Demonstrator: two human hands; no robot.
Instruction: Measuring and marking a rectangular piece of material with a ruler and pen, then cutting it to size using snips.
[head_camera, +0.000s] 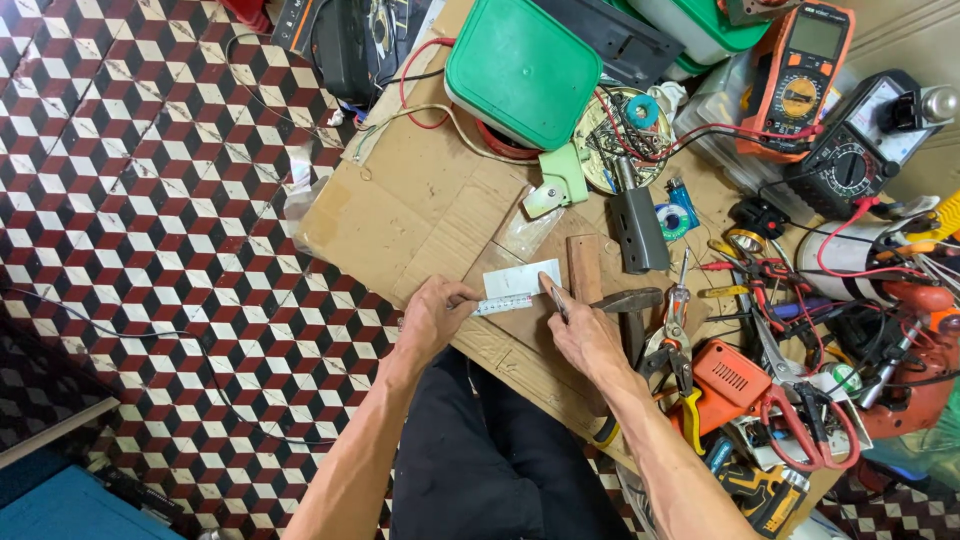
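Dark trousers (480, 470) fill the lower centre of the frame, nearest the lens; above them a small white card (522, 279) is seen at mid-frame, laid on a cardboard sheet (420, 200) with a short ruler (503, 305) set along its lower edge; the ruler's left end is pinched and pressed down by the left hand (432, 315); the right hand (585, 335) is closed round a slim marking tool (556, 300), its tip brought to the card's right edge; by judgement, a true line depends on the ruler being held flat and the tip kept hard against it; a wooden block (583, 268) lies just right of the card, a green lid (522, 68) toward the top, pliers (668, 345) and a multimeter (805, 75) crowded at right.
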